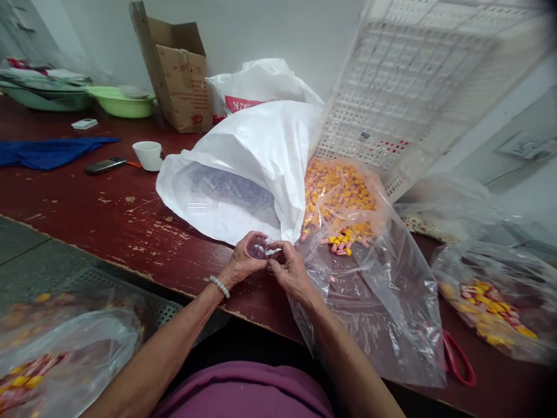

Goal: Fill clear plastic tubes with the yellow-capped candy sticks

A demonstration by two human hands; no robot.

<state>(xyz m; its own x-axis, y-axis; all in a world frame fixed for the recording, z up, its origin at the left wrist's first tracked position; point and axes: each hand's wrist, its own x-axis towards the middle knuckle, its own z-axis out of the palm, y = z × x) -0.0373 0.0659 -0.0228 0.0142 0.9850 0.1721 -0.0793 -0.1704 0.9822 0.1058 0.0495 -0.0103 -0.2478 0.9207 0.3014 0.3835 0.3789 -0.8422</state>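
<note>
Clear plastic pieces (258,248) are wrapped in the fingers of my left hand (244,261), which wears a beaded bracelet. Touching them from the right, my right hand (289,269) has thumb and fingers pinched together; whatever lies between them is too small to make out. Just beyond both hands a white sack (261,139) lies open, with many clear plastic pieces (230,188) inside. To its right, small yellow-and-pink capsule-shaped pieces (342,186) fill a clear plastic bag (374,302) spread over the red table (174,255).
Behind stand a cardboard box (185,87), a white cup (148,155), a phone (105,166) and a green basin (124,103). A white crate (404,87) leans at the right. Red scissors (459,360) and a bag of pieces (496,305) lie right; another bag (87,348) is lower left.
</note>
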